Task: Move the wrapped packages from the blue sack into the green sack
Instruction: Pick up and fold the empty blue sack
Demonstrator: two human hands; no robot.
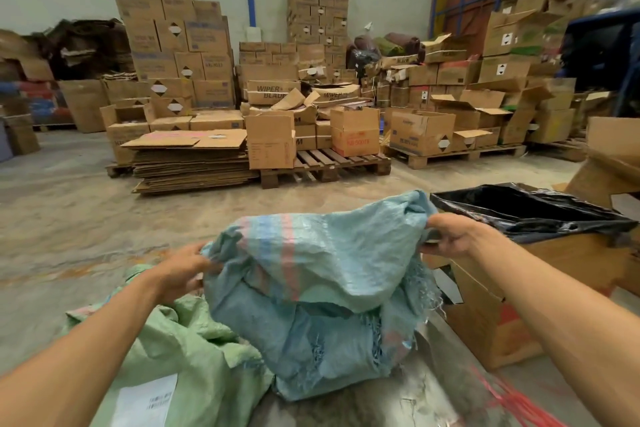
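Note:
A blue woven sack (311, 288) with pink and blue stripes stands bulging in front of me, its top folded over. My left hand (183, 270) grips the sack's left edge. Its right top edge is pinched in my right hand (446, 236). A green woven sack (180, 350) lies crumpled at the lower left, touching the blue one, with a white label (145, 402) on it. No wrapped package is visible; the blue sack's contents are hidden.
A cardboard box lined with a black plastic bag (533, 211) stands right of the sack. Red string (512, 399) lies at the lower right. Pallets with stacked cartons (325, 163) and flattened cardboard (190, 163) fill the back. Concrete floor lies between.

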